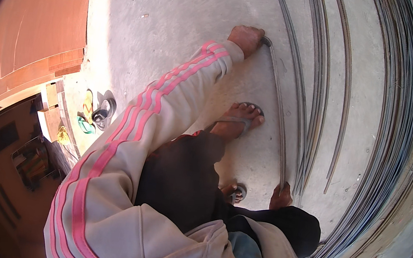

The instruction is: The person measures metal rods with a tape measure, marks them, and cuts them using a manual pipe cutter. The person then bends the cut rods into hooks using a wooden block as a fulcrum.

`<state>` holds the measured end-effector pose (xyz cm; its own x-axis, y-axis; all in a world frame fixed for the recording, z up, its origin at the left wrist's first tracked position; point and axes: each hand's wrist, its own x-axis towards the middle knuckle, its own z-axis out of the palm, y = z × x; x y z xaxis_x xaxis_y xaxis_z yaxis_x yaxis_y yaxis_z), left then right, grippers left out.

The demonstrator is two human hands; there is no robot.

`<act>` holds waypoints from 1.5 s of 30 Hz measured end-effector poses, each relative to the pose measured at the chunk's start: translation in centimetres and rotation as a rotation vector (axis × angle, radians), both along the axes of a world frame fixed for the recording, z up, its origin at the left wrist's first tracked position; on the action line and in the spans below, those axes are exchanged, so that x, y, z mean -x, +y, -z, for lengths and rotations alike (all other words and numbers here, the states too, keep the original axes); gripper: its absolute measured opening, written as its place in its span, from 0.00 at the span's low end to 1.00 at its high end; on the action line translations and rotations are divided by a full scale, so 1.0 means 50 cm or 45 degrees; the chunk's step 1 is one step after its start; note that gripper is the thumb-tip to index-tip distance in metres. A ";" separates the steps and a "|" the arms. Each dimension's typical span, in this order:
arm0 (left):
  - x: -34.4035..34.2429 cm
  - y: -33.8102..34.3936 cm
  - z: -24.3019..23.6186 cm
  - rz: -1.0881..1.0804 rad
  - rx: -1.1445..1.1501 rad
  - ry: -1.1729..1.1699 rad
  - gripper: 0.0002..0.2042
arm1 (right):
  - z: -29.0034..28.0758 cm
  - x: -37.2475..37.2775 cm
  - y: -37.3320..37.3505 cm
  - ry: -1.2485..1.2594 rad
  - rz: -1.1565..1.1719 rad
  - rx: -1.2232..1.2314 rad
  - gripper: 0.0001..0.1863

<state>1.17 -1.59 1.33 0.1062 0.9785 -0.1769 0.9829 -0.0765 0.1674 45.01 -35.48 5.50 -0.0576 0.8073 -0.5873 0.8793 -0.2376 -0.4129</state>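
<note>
L hand (246, 39) was fisted round far end of bent rod (280, 119). R hand (282, 196) at near end, partly hidden; couldn't tell grip.

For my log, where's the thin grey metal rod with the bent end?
Right of centre in the head view, the rod stretches between the left hand and right hand, beside other long metal rods.

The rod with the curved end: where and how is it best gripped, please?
Perhaps grip the rod mid-length, from its left: its curved end is at the left hand, its near end at the right hand, and other rods lie along its right.
</note>
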 end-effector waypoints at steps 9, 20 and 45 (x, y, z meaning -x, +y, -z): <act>-0.004 -0.011 0.006 -0.002 -0.081 -0.088 0.06 | 0.045 -0.013 -0.022 -0.059 0.035 0.158 0.23; -0.005 0.016 -0.017 0.155 0.052 0.031 0.08 | 0.024 -0.012 0.017 -0.128 -0.044 0.265 0.24; 0.022 0.050 0.000 0.402 0.059 -0.069 0.12 | 0.015 0.041 0.005 -0.076 0.139 -0.230 0.19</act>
